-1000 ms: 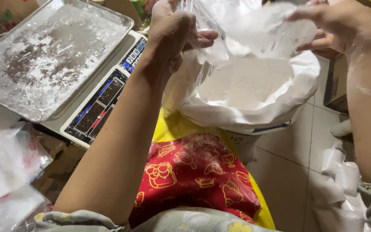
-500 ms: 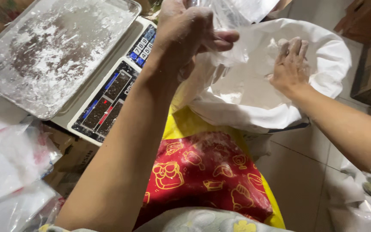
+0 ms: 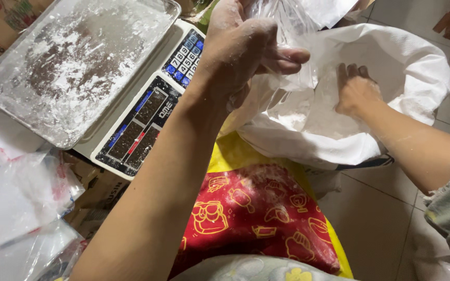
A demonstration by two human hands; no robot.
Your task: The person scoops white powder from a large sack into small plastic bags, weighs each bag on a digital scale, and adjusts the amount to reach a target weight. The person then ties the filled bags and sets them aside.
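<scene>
White powder coats both of my hands. With my left hand (image 3: 240,44) I pinch the rim of a clear plastic bag (image 3: 287,31), thumb pressed against curled fingers, and hold it up above the near lip of the big white sack (image 3: 412,62). The bag hangs crumpled from that grip, its thin film dusted inside. My right hand (image 3: 355,91) is down inside the sack's mouth, fingers pointing away from me and sunk partly into the white powder (image 3: 298,112); whether they are curled around anything I cannot tell, since the fingertips are hidden. The sack stands on the tiled floor (image 3: 381,218) just beyond my lap, its top rolled back into a thick cuff. To my left sits an electronic scale (image 3: 147,119) with a keypad and dark display panels, carrying a metal tray (image 3: 74,62) smeared with the same powder. Beside the scale, lower left, lie more plastic bags (image 3: 16,203) in a loose heap. A red and yellow patterned apron (image 3: 251,208) covers my knees.
</scene>
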